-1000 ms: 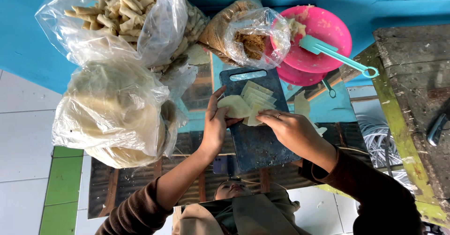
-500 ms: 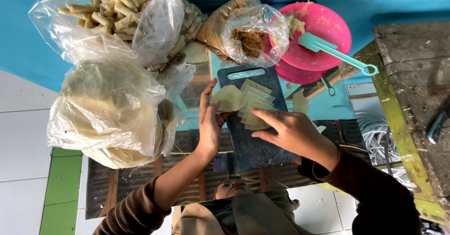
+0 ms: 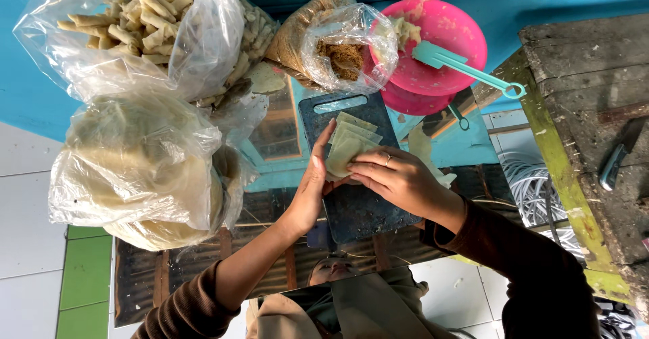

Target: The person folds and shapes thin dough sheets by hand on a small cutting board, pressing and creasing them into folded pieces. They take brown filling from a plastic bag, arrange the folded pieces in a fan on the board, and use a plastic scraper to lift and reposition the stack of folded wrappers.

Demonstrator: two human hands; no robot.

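A dark cutting board (image 3: 358,207) lies in the middle of the head view with a small stack of pale square wrappers (image 3: 351,139) on it. My left hand (image 3: 311,187) stands on edge at the wrappers' left side, palm against them. My right hand (image 3: 395,177), with a ring on one finger, rests its fingertips on the near edge of the top wrapper, which is partly folded under them.
A clear bag of rolled sticks (image 3: 149,21) and a big bag of round pale sheets (image 3: 135,166) sit at the left. A bag of brown filling (image 3: 338,45), pink bowls (image 3: 439,48) with a teal spatula (image 3: 460,65), and a worn wooden bench (image 3: 595,109) lie around the board.
The wrappers were lifted and spread a second ago; both hands have since pressed them together and the right fingers now lie across the top one.
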